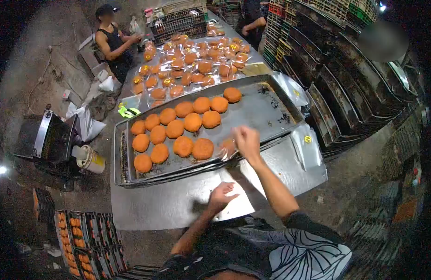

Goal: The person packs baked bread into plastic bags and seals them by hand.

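Note:
My right hand point(247, 142) is closed over the front edge of the baking tray point(267, 108). Beside its fingers is a blurred bun in a clear plastic bag point(228, 148), which the hand seems to grip by the plastic. Below, my left hand point(220, 196) is above the metal table, fingers loosely curled and apart, holding nothing. Several round orange-brown buns point(183, 146) lie unwrapped in rows on the tray's left and middle. A single bun point(232, 94) sits near the far rim.
Bagged buns point(205, 67) cover the table behind the tray. Clear bags with yellow labels point(305, 147) lie at the right. Black crates point(178, 27) stand at the far end. A person point(113, 44) works at the far left, another behind. Stacked trays point(350, 84) line the right.

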### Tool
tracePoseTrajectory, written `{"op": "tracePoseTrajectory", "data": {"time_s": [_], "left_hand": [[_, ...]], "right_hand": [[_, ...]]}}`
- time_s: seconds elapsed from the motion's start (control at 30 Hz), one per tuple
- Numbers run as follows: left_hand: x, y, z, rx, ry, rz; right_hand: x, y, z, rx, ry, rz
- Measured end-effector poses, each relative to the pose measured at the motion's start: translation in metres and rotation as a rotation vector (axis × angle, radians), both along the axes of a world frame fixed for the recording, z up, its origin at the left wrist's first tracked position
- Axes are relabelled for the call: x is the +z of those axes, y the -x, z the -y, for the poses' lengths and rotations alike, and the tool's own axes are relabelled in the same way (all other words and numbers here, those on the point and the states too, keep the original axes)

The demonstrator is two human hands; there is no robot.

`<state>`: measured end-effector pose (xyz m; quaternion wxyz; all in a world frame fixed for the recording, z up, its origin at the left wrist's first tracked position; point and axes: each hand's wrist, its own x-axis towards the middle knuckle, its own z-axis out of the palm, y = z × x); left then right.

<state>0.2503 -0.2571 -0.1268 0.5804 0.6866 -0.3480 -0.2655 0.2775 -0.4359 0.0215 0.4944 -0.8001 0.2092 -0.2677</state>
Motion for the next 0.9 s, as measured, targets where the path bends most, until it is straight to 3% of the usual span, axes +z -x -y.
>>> {"op": "tracePoseTrajectory", "data": {"time_s": [0.03, 0.1, 0.13, 0.17, 0.2, 0.23, 0.27, 0.3, 0.37, 0.43, 0.47, 0.5, 0.57, 0.6, 0.63, 0.67, 0.73, 0.8, 0.83, 0.9], "left_hand": [[-0.004, 0.001, 0.007, -0.121, -0.118, 0.256], [-0.097, -0.004, 0.018, -0.278, -0.162, 0.800], [-0.101, -0.012, 0.025, -0.422, -0.236, 0.568], [-0.125, -0.028, 0.034, -0.623, -0.184, 0.590], [-0.120, -0.034, 0.034, -0.561, -0.131, 0.574], [-0.115, -0.033, 0.033, -0.497, -0.078, 0.545], [-0.114, -0.027, 0.032, -0.458, -0.267, 0.513], [-0.139, -0.027, 0.032, -0.372, 0.069, 0.531], [-0.111, -0.023, 0.033, -0.404, -0.149, 0.518], [-0.112, -0.034, 0.035, -0.541, -0.228, 0.505], [-0.114, -0.031, 0.033, -0.411, -0.215, 0.258], [-0.115, -0.028, 0.034, -0.276, -0.196, 0.017], [-0.113, -0.029, 0.032, -0.192, -0.277, -0.031], [-0.142, -0.029, 0.018, -0.172, -0.146, 0.261], [-0.107, -0.029, 0.020, -0.151, -0.011, 0.554], [-0.070, -0.023, 0.024, -0.006, -0.230, -0.289], [-0.074, -0.030, 0.020, -0.135, -0.254, -0.149], [-0.068, -0.039, 0.024, -0.278, -0.257, -0.004], [-0.061, -0.043, 0.028, -0.312, -0.236, 0.136], [-0.049, -0.036, 0.033, -0.349, -0.200, 0.269]], "right_hand": [[0.017, -0.029, 0.012, -0.054, 0.080, -0.040], [0.010, -0.092, 0.029, -0.019, 0.416, 0.509], [0.007, -0.078, 0.018, 0.067, 0.391, 0.414], [0.000, -0.053, -0.002, 0.149, 0.364, 0.324], [-0.038, -0.026, -0.003, 0.318, 0.259, 0.217], [-0.052, 0.023, -0.013, 0.410, -0.037, -0.041], [-0.079, 0.066, -0.016, 0.432, -0.181, -0.368], [-0.115, 0.106, -0.021, 0.455, -0.143, -0.504], [-0.175, 0.167, -0.024, 0.624, -0.235, -0.499], [-0.171, 0.181, -0.031, 0.587, -0.391, -0.553], [-0.182, 0.179, -0.028, 0.631, -0.243, -0.627], [-0.193, 0.179, -0.026, 0.636, -0.251, -0.626], [-0.209, 0.177, -0.028, 0.473, -0.893, -0.380], [-0.197, 0.168, -0.020, 0.593, -0.218, -0.455], [-0.187, 0.167, -0.020, 0.600, -0.222, -0.444], [-0.177, 0.167, -0.021, 0.554, -0.278, -0.473], [-0.186, 0.167, -0.029, 0.497, -0.336, -0.489], [-0.200, 0.162, -0.036, 0.502, -0.499, -0.123], [-0.194, 0.154, -0.035, 0.488, -0.482, -0.112], [-0.171, 0.137, -0.038, 0.369, -0.306, -0.383]]}}
